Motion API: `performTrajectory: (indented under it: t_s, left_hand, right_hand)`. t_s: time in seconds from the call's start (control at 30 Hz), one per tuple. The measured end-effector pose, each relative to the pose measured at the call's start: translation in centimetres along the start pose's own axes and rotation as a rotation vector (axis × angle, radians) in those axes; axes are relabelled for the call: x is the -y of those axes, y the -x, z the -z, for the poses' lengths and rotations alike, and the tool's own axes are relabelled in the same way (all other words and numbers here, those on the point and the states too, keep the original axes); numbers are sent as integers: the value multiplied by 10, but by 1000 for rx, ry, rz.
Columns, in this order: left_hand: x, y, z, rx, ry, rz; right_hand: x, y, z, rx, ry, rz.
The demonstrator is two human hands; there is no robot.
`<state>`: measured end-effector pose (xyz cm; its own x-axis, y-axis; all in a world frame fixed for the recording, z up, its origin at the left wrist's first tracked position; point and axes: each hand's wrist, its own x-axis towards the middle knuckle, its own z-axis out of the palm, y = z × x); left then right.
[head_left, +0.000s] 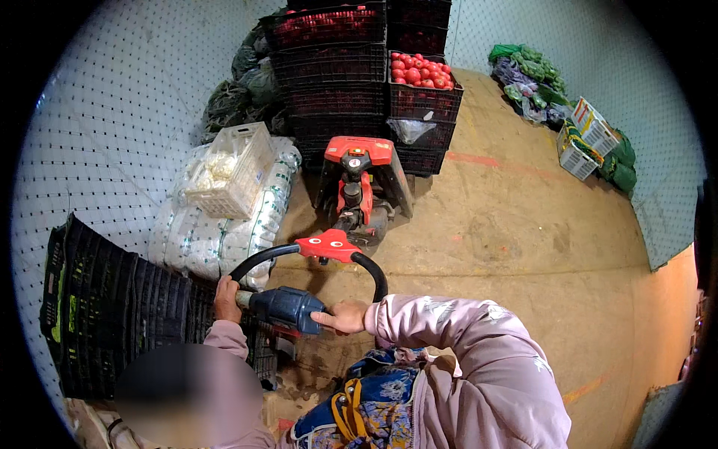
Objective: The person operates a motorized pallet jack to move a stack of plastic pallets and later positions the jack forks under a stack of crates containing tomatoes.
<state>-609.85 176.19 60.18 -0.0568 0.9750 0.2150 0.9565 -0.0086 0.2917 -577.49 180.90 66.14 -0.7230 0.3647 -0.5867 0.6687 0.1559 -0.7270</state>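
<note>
A red and black pallet truck [359, 153] stands in front of me, its looped handle [327, 245] tilted toward my body. My left hand [228, 299] is closed around the pale grip at the left side of the handle. At the right end of the dark control head [288, 308], my right hand [342, 316] is closed on the handle, a finger or thumb lying on the head's edge. Part of its fingers is hidden. Beyond the truck rise stacked black crates [329, 82], the open one at the right holding red tomato-like produce [420, 71].
Left of the truck, a white crate [232, 168] rests on white wrapped bags [202, 239]. Nested black crates [120, 314] stand close at my left. Far right, white crates [594, 131] and bagged green vegetables [535, 71] line the padded wall [598, 45].
</note>
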Motion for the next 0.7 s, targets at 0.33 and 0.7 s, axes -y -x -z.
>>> performTrajectory:
  t_s: [0.33, 0.7]
  left_hand:
    - [0, -3, -4, -5, -23, 73]
    - [-18, -54, -16, -18, 58, 109]
  right_hand:
    - [-7, -15, -1, -74, 5, 73]
    - [-18, -18, 52, -75, 22, 25]
